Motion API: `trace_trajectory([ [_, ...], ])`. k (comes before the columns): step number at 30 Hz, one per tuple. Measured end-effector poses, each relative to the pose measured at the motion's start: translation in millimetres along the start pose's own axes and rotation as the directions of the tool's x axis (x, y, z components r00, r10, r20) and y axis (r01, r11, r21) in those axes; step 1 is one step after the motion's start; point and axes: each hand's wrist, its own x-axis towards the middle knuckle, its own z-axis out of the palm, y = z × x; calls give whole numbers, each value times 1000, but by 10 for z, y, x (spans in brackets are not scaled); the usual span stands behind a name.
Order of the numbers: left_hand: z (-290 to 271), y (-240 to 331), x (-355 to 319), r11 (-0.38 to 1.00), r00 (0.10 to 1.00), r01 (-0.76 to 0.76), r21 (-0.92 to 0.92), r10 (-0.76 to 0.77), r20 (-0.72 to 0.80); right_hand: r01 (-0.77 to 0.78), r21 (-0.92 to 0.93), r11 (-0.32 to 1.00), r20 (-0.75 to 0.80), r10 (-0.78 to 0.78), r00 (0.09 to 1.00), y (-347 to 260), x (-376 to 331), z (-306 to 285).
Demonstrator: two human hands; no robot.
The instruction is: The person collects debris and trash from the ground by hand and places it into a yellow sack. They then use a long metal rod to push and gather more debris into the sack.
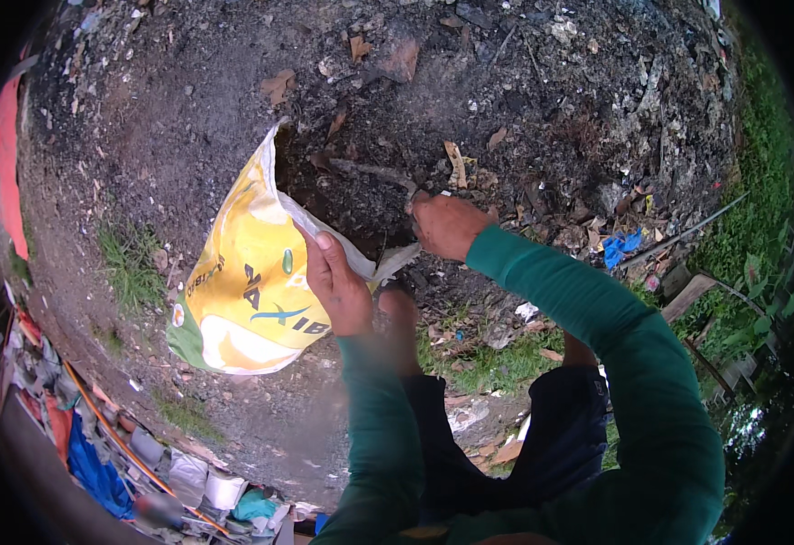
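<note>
A mound of dark soil (470, 109), strewn with dry leaves and debris, fills the upper view. A yellow woven sack (247, 282) with green and white print hangs open against the mound's lower left slope. The left hand (338, 282) has its grip clenched on the sack's white rim, thumb on top, holding the mouth open. The right hand (447, 222) has its grip closed around a tool handle (379, 173) that lies in the soil just above the sack mouth. A blue scrap (622, 245) lies to the right.
</note>
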Motion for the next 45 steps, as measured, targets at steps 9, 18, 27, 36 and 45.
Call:
trace_trajectory([
  [9,-41,161,170,996,995,-93,1,93,-48,491,-290,822,-25,-519,854,-716,-11,-768],
  [18,135,244,191,973,996,73,-217,-82,-32,-174,-526,832,-522,-154,839,-99,1268,-2642],
  [27,55,163,205,968,988,122,-219,-140,-65,-109,-431,896,-329,-44,943,383,2236,-1397],
  [36,178,166,273,986,999,37,-163,-42,-24,-10,-86,996,-53,6,999,656,977,-607],
  [45,152,-76,118,992,998,13,-123,-20,-55,25,260,965,-131,9,991,371,272,-83],
])
